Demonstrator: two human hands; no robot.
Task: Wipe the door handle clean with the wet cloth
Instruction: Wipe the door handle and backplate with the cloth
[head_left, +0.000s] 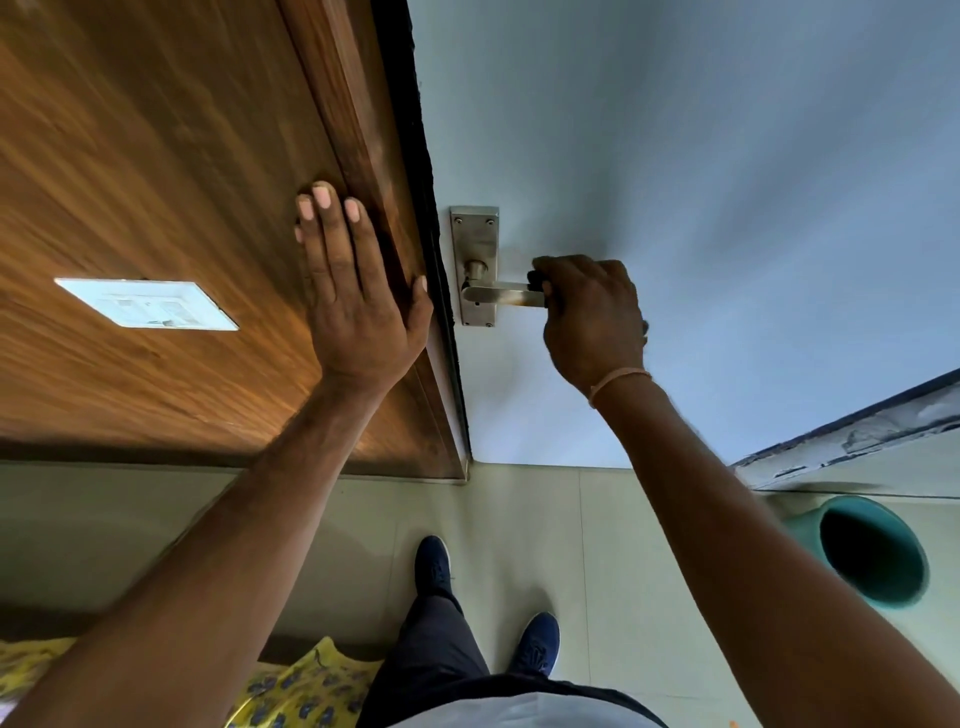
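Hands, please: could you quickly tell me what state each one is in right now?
Left hand: open, flat against the wooden panel.
Right hand: gripping the door handle.

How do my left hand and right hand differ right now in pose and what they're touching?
The left hand lies flat with straight fingers on the wooden panel; the right hand is curled round the end of the door handle. The left holds nothing; the right grips something dark against the lever. Both arms are bare.

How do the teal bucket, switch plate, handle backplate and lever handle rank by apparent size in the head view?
1. teal bucket
2. switch plate
3. handle backplate
4. lever handle, partly hidden by the right hand
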